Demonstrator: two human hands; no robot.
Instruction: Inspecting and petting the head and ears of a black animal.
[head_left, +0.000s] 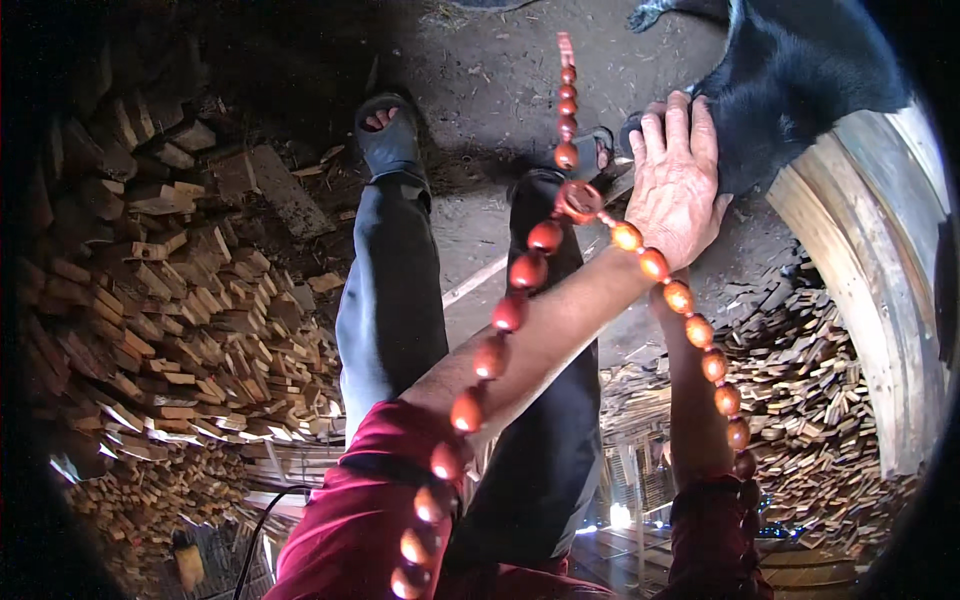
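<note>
1. At your far left stood the stacked firewood, split pieces piled end-out beside the dirt ground.
2. Next came your legs in dark trousers, with a sandalled foot planted on the dirt.
3. A string of orange-brown beads hung from your neck and swung in front of both forearms (it touched nothing you were handling).
4. Your left hand lay flat on the animal, fingers stretched out and close together, gripping nothing.
5. Your right forearm ran up under the left wrist. The right hand itself was hidden there, so I cannot tell you how its fingers stood.
6. The dark-furred animal was at the upper right, its flank under your left fingertips.
7. Below it lay thin wood offcuts against a curved plank wall.
8. As I judge it, you were at the contact stage, palm resting on fur. Anything further called for a light, slow touch.
</note>
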